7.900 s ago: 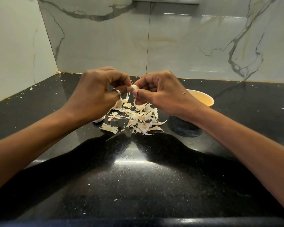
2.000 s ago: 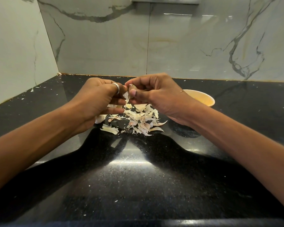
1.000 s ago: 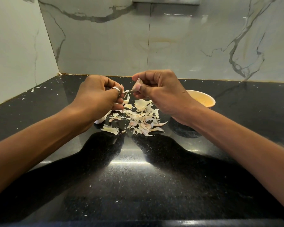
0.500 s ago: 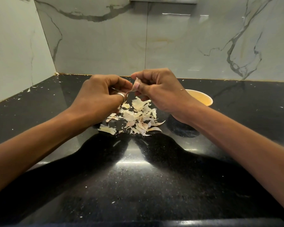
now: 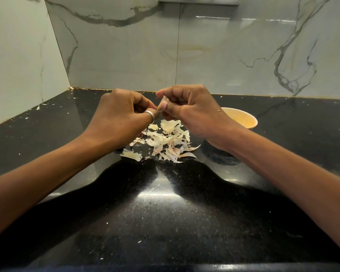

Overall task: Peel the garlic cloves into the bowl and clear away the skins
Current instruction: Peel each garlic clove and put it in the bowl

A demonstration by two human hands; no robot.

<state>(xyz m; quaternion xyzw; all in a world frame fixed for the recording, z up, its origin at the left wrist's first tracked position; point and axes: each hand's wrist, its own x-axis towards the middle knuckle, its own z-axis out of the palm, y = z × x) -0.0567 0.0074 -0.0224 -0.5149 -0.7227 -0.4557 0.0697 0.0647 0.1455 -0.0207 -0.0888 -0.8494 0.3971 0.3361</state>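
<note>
Above the glossy black speckled stone bench (image 5: 165, 213), the right hand (image 5: 192, 112) pinches a small pale garlic clove (image 5: 164, 101) between thumb and forefinger, its grip curled tightly round the clove. The left hand (image 5: 118, 118), with a silver ring (image 5: 150, 115) on one finger, meets it from the other side; its grip is closed too, fingertips nipping at the garlic clove's near end. Directly below the hands, a loose heap of papery cream garlic skins (image 5: 165, 142) lies on the bench. A round pale-orange bowl (image 5: 243, 119) stands just right of the heap, partly hidden behind the right wrist. White veined marble tiles (image 5: 126, 55) back the bench.
</note>
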